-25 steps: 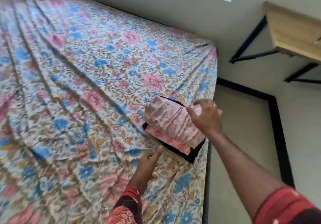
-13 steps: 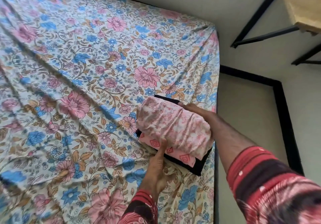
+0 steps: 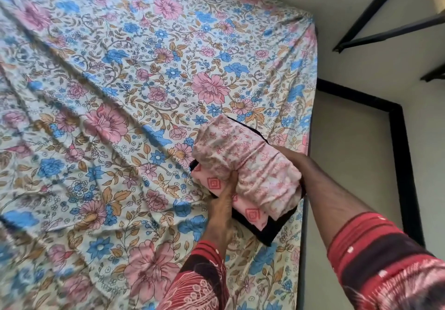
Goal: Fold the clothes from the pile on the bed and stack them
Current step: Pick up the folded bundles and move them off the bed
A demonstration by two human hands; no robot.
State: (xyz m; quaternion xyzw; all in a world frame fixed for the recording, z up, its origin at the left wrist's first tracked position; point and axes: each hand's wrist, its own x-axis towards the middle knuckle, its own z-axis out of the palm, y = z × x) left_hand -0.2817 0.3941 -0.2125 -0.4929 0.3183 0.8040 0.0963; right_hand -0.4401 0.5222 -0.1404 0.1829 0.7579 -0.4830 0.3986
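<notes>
A stack of folded clothes sits near the right edge of the bed [image 3: 115, 97]. On top is a pale pink floral garment [image 3: 248, 163], under it a pink garment with red diamonds [image 3: 251, 214], and at the bottom a black garment [image 3: 273, 232]. My left hand [image 3: 222, 209] presses against the near side of the stack, its straight fingers pushed in under the floral garment. My right hand [image 3: 289, 159] lies against the far right side of the stack. Its fingers are hidden behind the floral garment.
The floral bedsheet is wrinkled and spreads far to the left. Right of the bed edge lies pale floor [image 3: 349, 170] with a black border strip [image 3: 407, 165]. Black table legs [image 3: 385, 32] stand at the upper right.
My right hand has dropped from the top of the floral garment to the stack's far side. My left hand moved off the sheet up against the near side. The view came closer.
</notes>
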